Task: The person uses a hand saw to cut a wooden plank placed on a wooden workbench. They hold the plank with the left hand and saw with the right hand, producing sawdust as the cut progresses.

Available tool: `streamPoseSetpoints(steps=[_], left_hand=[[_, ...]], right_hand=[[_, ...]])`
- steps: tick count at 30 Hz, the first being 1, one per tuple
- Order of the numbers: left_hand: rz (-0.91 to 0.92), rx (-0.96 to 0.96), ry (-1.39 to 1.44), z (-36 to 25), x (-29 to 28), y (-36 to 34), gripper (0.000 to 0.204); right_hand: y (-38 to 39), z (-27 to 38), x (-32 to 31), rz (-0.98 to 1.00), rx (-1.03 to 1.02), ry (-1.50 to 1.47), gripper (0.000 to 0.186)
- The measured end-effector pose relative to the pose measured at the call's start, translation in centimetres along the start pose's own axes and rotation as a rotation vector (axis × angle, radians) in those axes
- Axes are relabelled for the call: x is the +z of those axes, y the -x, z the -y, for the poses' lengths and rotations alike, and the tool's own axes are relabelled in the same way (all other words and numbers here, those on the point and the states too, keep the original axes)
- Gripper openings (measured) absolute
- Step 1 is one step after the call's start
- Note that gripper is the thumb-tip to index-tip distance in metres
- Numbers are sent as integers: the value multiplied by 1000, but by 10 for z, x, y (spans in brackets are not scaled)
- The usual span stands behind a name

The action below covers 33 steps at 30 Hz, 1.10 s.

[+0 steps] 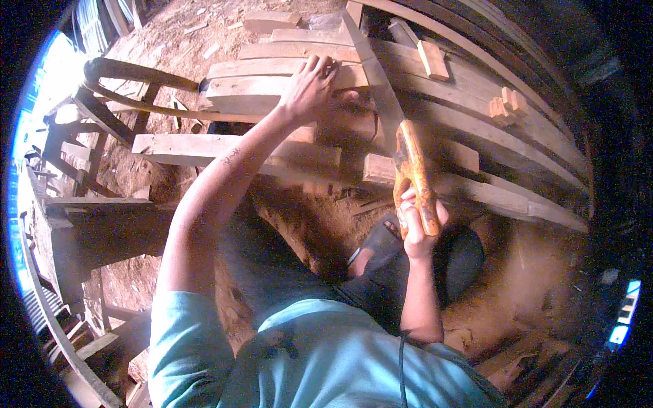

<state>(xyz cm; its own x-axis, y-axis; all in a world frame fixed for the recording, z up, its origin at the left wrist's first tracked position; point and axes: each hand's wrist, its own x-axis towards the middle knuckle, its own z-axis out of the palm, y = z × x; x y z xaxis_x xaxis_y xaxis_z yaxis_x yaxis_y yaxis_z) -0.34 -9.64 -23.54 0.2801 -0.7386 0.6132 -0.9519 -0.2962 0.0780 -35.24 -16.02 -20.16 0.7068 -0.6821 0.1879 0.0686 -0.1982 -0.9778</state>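
Note:
My right hand is wrapped round the worn yellow-orange wooden handle of a handsaw. Its long blade runs up and away from me, lying across the end of a pale wooden board. On that board rests my left hand, to the left of the blade, fingers bent over the top and thumb toward the near side. Whether the teeth have cut into the wood cannot be made out. Below the left hand, a wooden block sits partly in shadow.
Long timber beams stretch to the right, with small wooden blocks and a short offcut on them. A dark wooden frame stands at the left. Several planks lie ahead. My sandalled foot is below the timber.

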Motion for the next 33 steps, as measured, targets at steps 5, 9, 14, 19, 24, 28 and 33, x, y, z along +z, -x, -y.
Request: streamPoseSetpoints(steps=[5, 9, 14, 19, 24, 28, 33], left_hand=[[-12, -51, -68, 4, 0, 3, 69], [-24, -44, -77, 8, 8, 4, 69], [-52, -32, -102, 11, 11, 7, 65], [-31, -76, -28, 7, 1, 4, 51], [-79, -61, -64, 11, 11, 8, 48], [-113, -26, -143, 17, 14, 10, 53], [-53, -90, -23, 7, 7, 3, 65]], right_hand=[[1, 13, 3, -25, 58, -31, 16], [-2, 7, -2, -7, -31, 68, 15], [-6, 17, -2, 26, -71, 142, 16], [-7, 27, 4, 2, -76, 239, 17], [-3, 24, -1, -9, -39, 163, 17], [3, 7, -8, -3, -58, 217, 21], [17, 7, -5, -74, 19, 54, 18]])
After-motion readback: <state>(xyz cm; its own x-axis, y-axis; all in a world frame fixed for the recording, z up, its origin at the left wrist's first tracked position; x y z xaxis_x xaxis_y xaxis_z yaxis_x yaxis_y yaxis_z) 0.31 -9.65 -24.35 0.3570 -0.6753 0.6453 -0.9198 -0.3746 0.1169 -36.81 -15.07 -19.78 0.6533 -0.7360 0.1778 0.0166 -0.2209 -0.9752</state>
